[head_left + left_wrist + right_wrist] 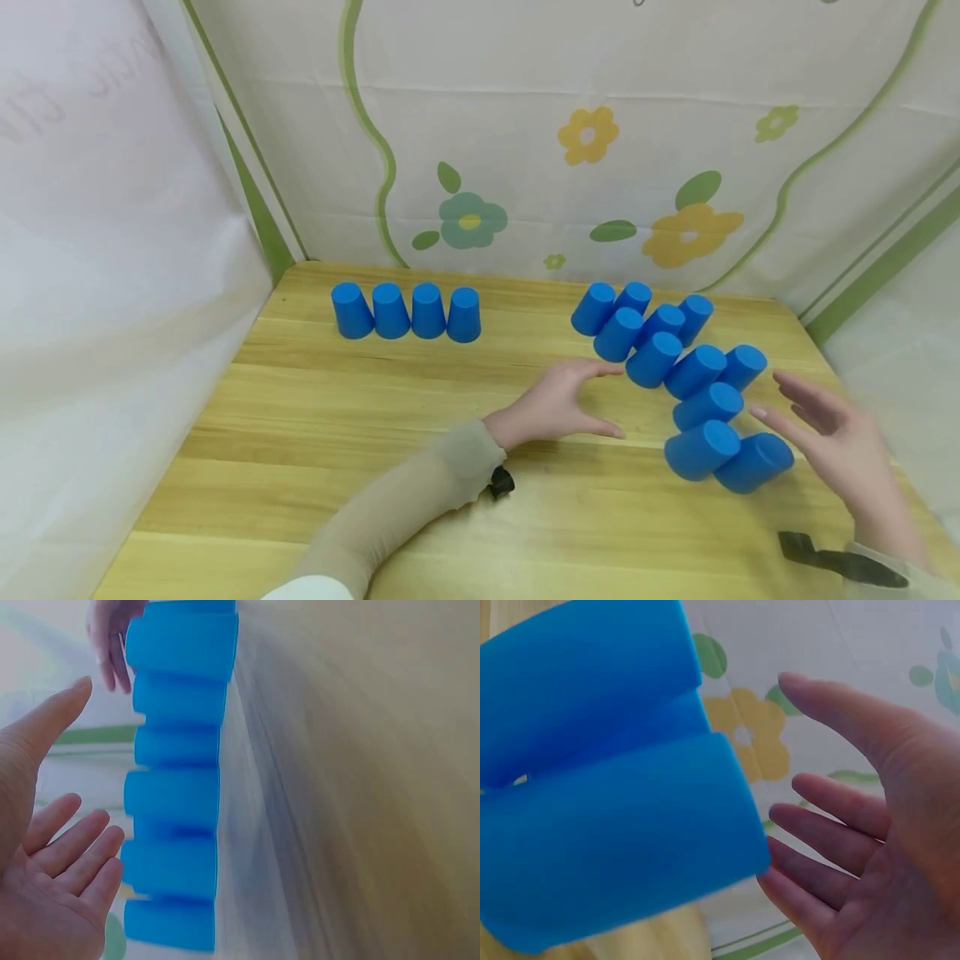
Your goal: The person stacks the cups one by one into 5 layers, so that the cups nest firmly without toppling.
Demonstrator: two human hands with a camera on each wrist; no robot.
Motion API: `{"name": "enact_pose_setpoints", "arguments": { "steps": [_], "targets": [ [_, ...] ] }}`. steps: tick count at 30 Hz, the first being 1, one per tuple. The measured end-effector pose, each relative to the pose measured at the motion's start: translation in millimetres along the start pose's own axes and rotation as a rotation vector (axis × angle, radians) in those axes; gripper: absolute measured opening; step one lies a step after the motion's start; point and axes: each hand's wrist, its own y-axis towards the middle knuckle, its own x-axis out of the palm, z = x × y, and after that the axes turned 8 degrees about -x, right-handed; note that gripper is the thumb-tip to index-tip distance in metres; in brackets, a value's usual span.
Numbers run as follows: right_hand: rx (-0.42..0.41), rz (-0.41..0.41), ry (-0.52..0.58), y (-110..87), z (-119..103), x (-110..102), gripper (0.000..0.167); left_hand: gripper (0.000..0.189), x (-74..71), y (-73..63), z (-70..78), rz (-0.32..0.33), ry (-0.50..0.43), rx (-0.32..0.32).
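Observation:
Several blue cups (pixel 653 360) stand upside down in a close cluster on the right half of the wooden table. Left of that cluster my left hand (pixel 551 404) reaches in, thumb and fingers spread apart with nothing between them. My right hand (pixel 840 433) is at the cluster's right side, fingers loosely bent and empty, near the front right cup (pixel 753 463). In the left wrist view the cups (pixel 180 795) line up beyond the open palm. The right wrist view shows a near cup (pixel 622 840) close to the fingertips (pixel 784 889).
A straight row of several more upside-down blue cups (pixel 390 311) stands at the back left of the table (pixel 315 467). Behind the table hangs a white cloth (pixel 495 125) with printed flowers, and cloth also hangs at both sides.

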Motion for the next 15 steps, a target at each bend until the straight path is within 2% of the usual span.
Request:
{"name": "enact_pose_setpoints", "arguments": {
  "steps": [5, 9, 15],
  "targets": [
    [-0.037, -0.050, 0.052, -5.8, 12.6, -0.3, 0.065, 0.079, 18.4, 8.7, 8.5, -0.005, -0.030, 0.010],
    [0.001, -0.106, 0.082, -9.2, 15.9, 0.2, 0.065, 0.076, 34.3, 15.0, 13.7, -0.009, -0.075, 0.004],
    [0.035, -0.117, 0.093, -14.8, 21.7, -0.8, 0.064, 0.074, 59.0, 21.2, 25.3, -0.064, -0.200, -0.054]
  ]
}}
